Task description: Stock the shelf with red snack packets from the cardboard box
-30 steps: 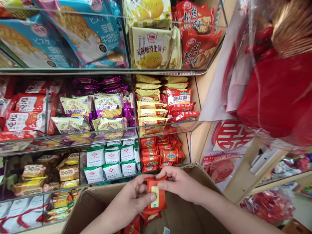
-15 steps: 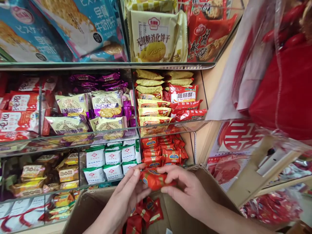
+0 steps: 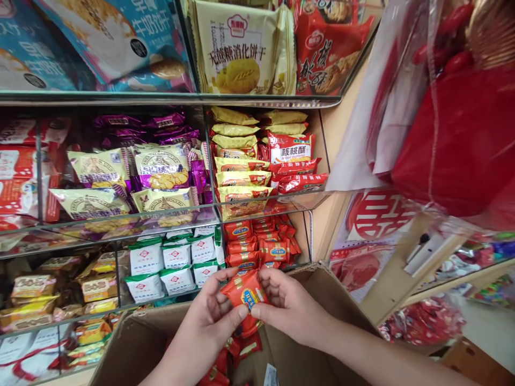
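Observation:
A small red snack packet (image 3: pixel 246 289) with a blue and gold label is held up between both hands, its printed face turned to me. My left hand (image 3: pixel 215 311) grips its left side, thumb on the front. My right hand (image 3: pixel 292 306) pinches the right side, thumb also on the front. Below them is an open cardboard box (image 3: pixel 317 332) with more red packets (image 3: pixel 217 370) inside, partly hidden by my hands and arm. Just beyond, similar red packets (image 3: pixel 274 252) fill a shelf compartment.
White-and-green packets (image 3: pixel 177 260) stand left of the red ones. Above runs a clear shelf edge (image 3: pixel 181 217) below yellow and red biscuit packs (image 3: pixel 243 179). A red bag in clear plastic (image 3: pixel 462 145) hangs at right. A paper slip (image 3: pixel 271 375) lies in the box.
The red packet has been turned so its label faces me, and both thumbs have come onto its front. The view has shifted slightly, so the shelves appear further left.

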`<state>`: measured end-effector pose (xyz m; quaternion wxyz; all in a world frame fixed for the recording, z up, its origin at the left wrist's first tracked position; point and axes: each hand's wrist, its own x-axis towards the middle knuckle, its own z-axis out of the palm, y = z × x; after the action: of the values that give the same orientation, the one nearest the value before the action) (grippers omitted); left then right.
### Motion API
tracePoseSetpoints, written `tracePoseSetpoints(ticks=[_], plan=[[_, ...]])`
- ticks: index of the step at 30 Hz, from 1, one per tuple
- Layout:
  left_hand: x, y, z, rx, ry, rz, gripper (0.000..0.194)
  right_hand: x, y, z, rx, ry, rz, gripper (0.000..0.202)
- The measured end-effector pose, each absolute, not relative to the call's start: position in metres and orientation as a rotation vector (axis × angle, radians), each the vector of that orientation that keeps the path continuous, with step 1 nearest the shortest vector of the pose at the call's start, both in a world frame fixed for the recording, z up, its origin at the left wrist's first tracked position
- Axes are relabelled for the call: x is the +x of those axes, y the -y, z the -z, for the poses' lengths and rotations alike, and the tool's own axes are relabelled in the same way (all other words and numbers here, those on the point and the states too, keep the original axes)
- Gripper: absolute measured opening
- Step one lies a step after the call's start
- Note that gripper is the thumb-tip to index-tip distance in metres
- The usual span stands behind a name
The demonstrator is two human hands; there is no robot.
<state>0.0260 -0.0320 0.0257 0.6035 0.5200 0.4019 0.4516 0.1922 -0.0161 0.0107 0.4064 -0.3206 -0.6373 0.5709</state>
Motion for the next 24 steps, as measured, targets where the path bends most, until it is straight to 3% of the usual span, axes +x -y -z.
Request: tracePoseSetpoints(ticks=[5,9,13,18,24], plan=[[0.033,0.035,-0.016,1.204,-0.899,-1.037,0.061,0.197,0.015,-0.013,-0.81,1.577,-1.404,0.051],[0.035,0.04,-0.01,1.314,-0.927,-0.903,0.048,0.2,0.014,-0.017,-0.804,1.605,-1.39,0.032],[0.033,0.042,-0.012,1.686,-1.117,-0.804,0.032,0.208,0.014,-0.023,-0.893,1.919,-1.017,0.045],[0.03,0.038,-0.015,1.819,-1.261,-0.898,0.035,0.221,-0.001,-0.028,-0.889,1.75,-1.16,0.043],[0.022,0.024,-0.014,1.998,-1.341,-0.892,0.025,0.229,-0.054,-0.021,-1.271,1.498,-0.684,0.031]])
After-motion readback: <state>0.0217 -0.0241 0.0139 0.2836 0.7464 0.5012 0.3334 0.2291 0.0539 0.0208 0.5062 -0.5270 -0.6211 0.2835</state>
